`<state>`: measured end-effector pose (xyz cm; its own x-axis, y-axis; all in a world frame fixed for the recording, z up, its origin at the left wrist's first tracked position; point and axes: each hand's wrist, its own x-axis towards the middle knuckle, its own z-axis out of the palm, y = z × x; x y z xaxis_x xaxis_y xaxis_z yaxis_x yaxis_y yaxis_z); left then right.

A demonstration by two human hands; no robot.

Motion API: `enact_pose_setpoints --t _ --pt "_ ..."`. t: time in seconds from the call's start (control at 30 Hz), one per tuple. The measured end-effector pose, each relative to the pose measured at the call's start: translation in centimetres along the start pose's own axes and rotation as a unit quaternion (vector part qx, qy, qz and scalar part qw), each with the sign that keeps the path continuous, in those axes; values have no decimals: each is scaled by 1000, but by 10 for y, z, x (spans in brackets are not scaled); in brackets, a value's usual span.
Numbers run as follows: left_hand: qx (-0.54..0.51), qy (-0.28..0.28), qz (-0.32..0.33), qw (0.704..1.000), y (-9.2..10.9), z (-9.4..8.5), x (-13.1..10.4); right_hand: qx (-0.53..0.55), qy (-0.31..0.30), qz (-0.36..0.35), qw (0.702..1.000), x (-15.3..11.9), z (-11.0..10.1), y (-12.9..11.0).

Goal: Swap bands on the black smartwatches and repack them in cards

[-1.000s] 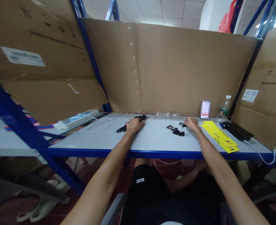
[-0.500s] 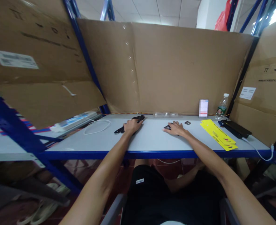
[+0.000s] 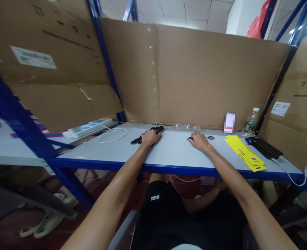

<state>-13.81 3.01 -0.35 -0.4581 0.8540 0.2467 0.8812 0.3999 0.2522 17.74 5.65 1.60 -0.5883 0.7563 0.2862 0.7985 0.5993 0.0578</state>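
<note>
L hand lies palm-down over the black items on the left-centre of the tabletop; their ends poke out past the fingers and by the wrist side. Can't tell if it's gripping or just resting on top. R hand is palm-down too, right of centre, fingers bent, w/ a small dark piece showing at the fingertips; whether it's pinched or only covered, can't tell, & anything else under the palm is hidden. A flat dark piece sits apart, just to the R of that hand. Clear plastic lies behind, near the cardboard. To handle these well, IMO: keep the R palm low & fingers curled so small bits don't skid out, slide rather than lift, use light pressure. Don't let the R wrist knock the flat piece or drift to the yellow cards. L hand shd stay flat & steady, w/ the black stuff kept well apart from the small bits so nothing gets mixed. Phone & bottle are at the back R, well clear of both hands.
</note>
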Motion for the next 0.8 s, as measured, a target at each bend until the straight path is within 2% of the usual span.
enact_pose_setpoints --t 0.3,0.53,0.67,0.8 --pt "-5 -8 -6 1000 -1 1 3 -21 -17 60 998 5 1 24" --pt "-6 0 0 1000 -4 4 4 37 70 192 978 3 -6 62" --pt "-8 8 3 1000 -4 5 4 60 43 292 953 -1 -12 81" --pt "-7 7 0 1000 -5 5 4 82 3 315 946 -2 -12 86"
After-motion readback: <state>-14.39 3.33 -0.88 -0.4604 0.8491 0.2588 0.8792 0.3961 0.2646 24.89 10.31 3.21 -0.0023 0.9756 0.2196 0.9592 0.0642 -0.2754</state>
